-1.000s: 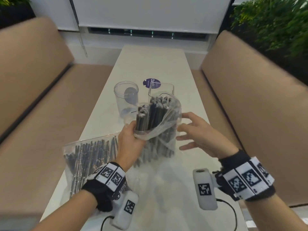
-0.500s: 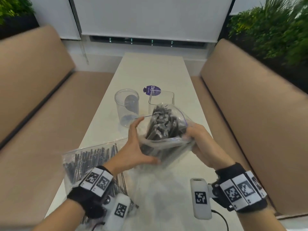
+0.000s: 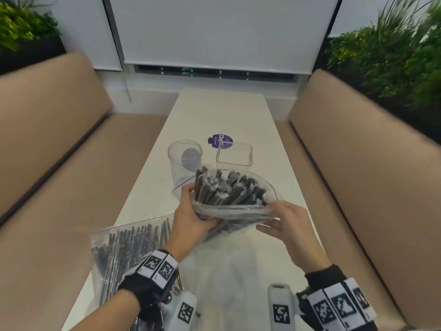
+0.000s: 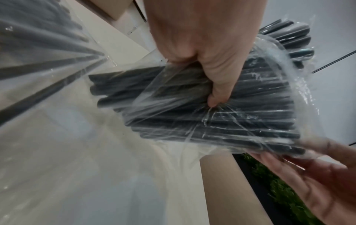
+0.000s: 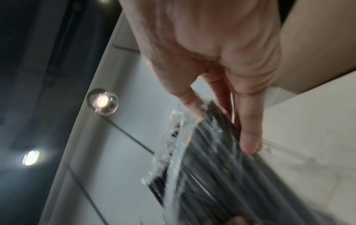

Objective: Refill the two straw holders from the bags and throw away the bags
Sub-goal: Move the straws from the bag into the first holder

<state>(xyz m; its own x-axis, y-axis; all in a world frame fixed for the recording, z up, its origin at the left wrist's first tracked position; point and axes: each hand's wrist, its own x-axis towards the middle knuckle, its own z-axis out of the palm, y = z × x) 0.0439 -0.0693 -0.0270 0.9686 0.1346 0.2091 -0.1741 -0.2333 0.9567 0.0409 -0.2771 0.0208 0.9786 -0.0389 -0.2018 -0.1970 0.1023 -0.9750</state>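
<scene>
Hands both on one open clear bag (image 3: 235, 209) of dark straws (image 3: 229, 187), held above table (image 3: 219, 111), mouth up & tilted away; left hand (image 3: 191, 216) wraps bag's left side, fingers curled under the bundle, thumb pressed into plastic (clear in left wrist view (image 4: 204, 50)); right hand (image 3: 284, 223) at bag's right edge, thumb & fingers (image 5: 248, 137) pinching the plastic by the straws, fairly straight, not a full fist; straw tips poke out of bag mouth. Beyond bag, on table: round clear holder (image 3: 185, 161) & square clear holder (image 3: 235, 155), side by side, no straws in either. 2nd bag (image 3: 128, 247) of straws lies flat on table near left wrist. Purple sticker (image 3: 219, 140) behind holders; tan benches (image 3: 358, 163) both sides.
</scene>
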